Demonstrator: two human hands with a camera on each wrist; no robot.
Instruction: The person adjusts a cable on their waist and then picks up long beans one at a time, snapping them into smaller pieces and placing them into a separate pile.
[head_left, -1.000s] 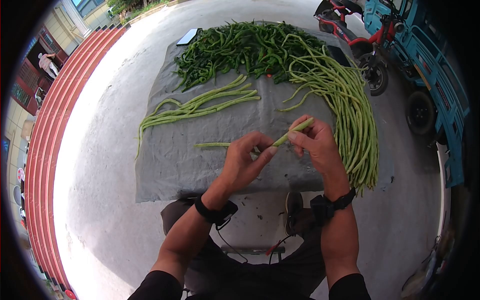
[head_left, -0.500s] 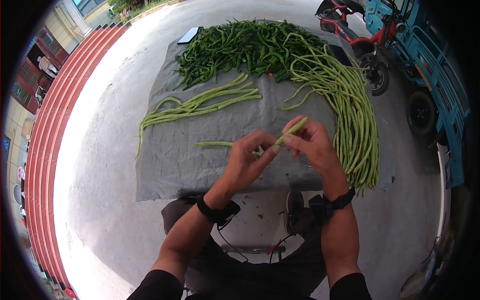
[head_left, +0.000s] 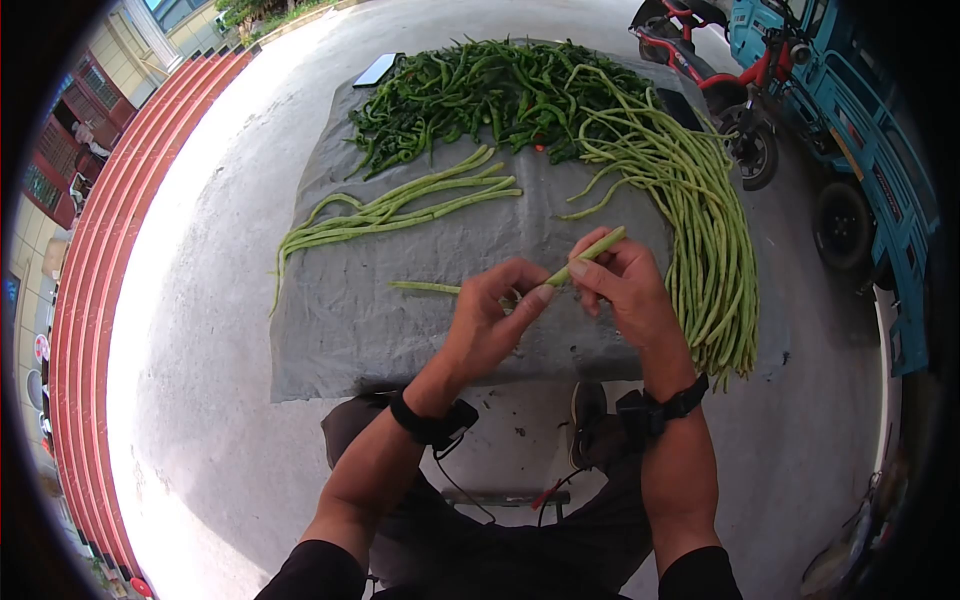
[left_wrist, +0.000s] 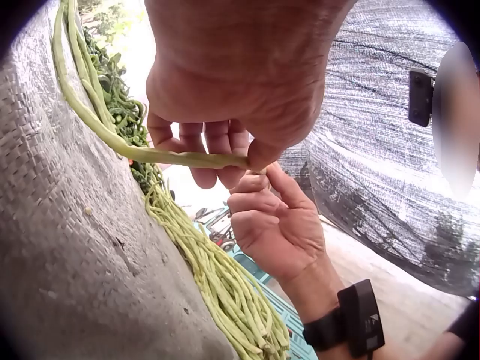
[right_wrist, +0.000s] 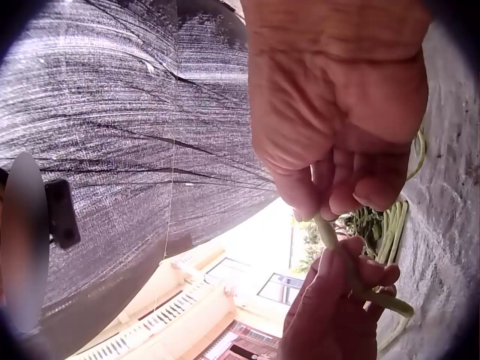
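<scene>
One long green bean runs between both hands above the grey sheet. My left hand pinches it between thumb and fingers, and its thin end juts out to the left. My right hand pinches the bean close by, with a short piece poking up past the fingertips. In the left wrist view the bean passes under the left fingers to the thumb, where the right fingertips meet it. A small row of long beans lies beyond the left hand, and a thick bundle of long beans lies right of the right hand.
Green peppers are heaped at the sheet's far side, beside a phone on the left and a dark flat object on the right. A blue cargo tricycle stands at right, red steps at left.
The right hand has shifted slightly and the bean's short end has tipped a little up and back. The left hand has stayed nearly in place. Loose beans and peppers have not moved.
</scene>
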